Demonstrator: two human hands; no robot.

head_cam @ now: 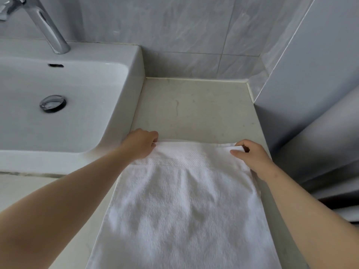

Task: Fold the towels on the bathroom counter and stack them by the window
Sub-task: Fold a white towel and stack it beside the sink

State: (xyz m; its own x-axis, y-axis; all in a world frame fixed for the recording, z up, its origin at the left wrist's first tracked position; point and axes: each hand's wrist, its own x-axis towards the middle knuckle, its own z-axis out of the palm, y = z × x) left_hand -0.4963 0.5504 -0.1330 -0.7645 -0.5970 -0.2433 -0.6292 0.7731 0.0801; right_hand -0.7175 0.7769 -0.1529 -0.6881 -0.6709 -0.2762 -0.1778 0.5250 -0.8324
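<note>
Towel (180, 200) first: my left hand (140, 143) grips its far corner on the sink side, fingers curled at the hem. My right hand (250, 156) pinches the other far corner between thumb and fingers, on the side away from the sink (120, 105). The white cloth lies flat on the pale counter (194, 105) just beside the sink, its woven band running between my two hands and the rest stretching back toward me. Bare counter shows beyond the far hem. On the sink's far rim stands a chrome faucet (44, 26), and a round drain plug (52, 103) sits in its basin.
</note>
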